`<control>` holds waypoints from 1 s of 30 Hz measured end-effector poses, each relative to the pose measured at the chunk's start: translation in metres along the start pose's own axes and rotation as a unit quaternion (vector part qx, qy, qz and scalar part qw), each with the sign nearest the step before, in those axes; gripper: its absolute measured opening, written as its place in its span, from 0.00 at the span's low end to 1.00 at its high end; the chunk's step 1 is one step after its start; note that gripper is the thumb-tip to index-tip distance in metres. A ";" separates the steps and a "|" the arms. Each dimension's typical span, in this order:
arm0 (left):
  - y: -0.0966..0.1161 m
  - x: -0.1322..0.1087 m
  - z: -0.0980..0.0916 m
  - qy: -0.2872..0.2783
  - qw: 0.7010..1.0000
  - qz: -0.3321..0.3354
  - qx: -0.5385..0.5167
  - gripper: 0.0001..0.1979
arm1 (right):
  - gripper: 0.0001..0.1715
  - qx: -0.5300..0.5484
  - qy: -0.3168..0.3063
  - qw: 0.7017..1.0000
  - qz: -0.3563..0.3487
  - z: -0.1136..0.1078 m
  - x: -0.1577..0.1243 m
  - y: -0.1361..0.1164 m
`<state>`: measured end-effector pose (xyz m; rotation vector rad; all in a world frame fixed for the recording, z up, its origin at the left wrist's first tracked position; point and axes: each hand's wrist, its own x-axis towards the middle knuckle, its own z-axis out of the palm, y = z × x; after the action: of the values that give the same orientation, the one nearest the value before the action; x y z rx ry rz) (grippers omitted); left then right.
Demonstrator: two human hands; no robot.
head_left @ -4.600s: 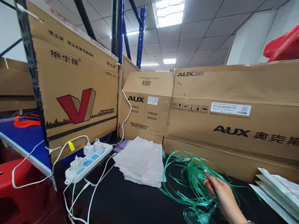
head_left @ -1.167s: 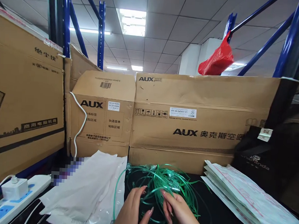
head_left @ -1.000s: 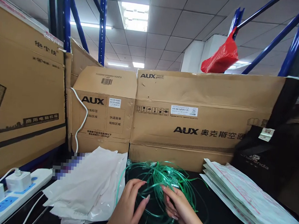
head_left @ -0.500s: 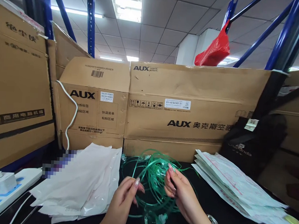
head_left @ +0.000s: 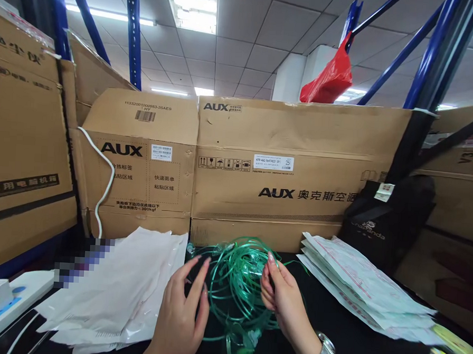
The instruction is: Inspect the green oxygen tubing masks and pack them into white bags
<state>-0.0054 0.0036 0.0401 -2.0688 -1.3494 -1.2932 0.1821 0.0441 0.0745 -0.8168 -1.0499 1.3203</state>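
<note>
A tangle of thin green tubing [head_left: 237, 275] lies on the black table top [head_left: 332, 319], with a clear mask piece [head_left: 247, 341] at its near end. My left hand [head_left: 181, 314] is on the left side of the tangle, fingers stretched out and apart, touching the loops. My right hand [head_left: 283, 301], with a metal watch at the wrist, is on the right side, its fingers curled and pinched on strands of the tubing.
A stack of white plastic bags [head_left: 123, 287] lies to the left and a pile of sealed pouches [head_left: 353, 283] to the right. Large AUX cardboard boxes [head_left: 292, 169] wall off the back. A white power strip [head_left: 3, 302] sits far left, a black bag [head_left: 392, 222] right.
The view has swung right since the earliest frame, and my left hand has joined the right on the tubing. In the last second both hands lifted the loops slightly and my left fingers straightened.
</note>
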 end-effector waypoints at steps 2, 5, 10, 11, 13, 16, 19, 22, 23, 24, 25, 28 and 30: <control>0.007 -0.005 0.004 -0.050 0.996 0.064 -0.028 0.12 | 0.21 0.034 0.027 0.999 -0.003 0.000 0.001 0.002; 0.017 -0.016 0.018 -0.163 0.979 0.110 -0.045 0.16 | 0.21 0.052 0.036 0.998 -0.003 0.001 0.001 0.004; 0.019 -0.032 0.038 -0.254 0.963 0.063 -0.056 0.12 | 0.22 0.069 0.070 0.995 -0.009 0.002 -0.001 0.006; 0.018 -0.033 0.039 -0.264 0.961 0.037 -0.073 0.10 | 0.22 0.074 0.079 0.994 -0.008 0.001 -0.001 0.006; 0.015 -0.032 0.038 -0.275 0.952 -0.030 -0.135 0.08 | 0.21 0.085 0.092 0.992 -0.004 -0.001 0.000 0.007; 0.013 -0.025 0.036 -0.291 0.887 -0.179 -0.312 0.08 | 0.20 0.103 0.107 0.989 0.000 -0.006 0.003 0.007; 0.012 -0.017 0.037 -0.301 0.733 -0.324 -0.517 0.12 | 0.21 0.122 0.116 0.986 0.003 -0.010 0.007 0.006; 0.013 -0.013 0.036 -0.290 0.589 -0.407 -0.635 0.13 | 0.21 0.132 0.123 0.984 0.006 -0.012 0.009 0.006; 0.014 -0.012 0.035 -0.290 0.542 -0.431 -0.661 0.12 | 0.20 0.135 0.124 0.983 0.007 -0.013 0.009 0.006; 0.014 -0.011 0.033 -0.290 0.494 -0.454 -0.682 0.11 | 0.20 0.139 0.125 0.982 0.007 -0.013 0.010 0.007; 0.015 -0.010 0.030 -0.290 0.450 -0.474 -0.699 0.11 | 0.20 0.143 0.126 0.982 0.007 -0.014 0.010 0.007; 0.015 -0.007 0.022 -0.296 0.347 -0.514 -0.726 0.13 | 0.19 0.151 0.129 0.980 0.003 -0.017 0.012 0.009; 0.015 -0.005 0.018 -0.302 0.304 -0.522 -0.737 0.12 | 0.18 0.153 0.129 0.980 0.001 -0.018 0.014 0.010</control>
<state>0.0153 0.0060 0.0290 -2.5409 -2.5560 -3.8066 0.1949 0.0606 0.0607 -0.7318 -0.6218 1.2973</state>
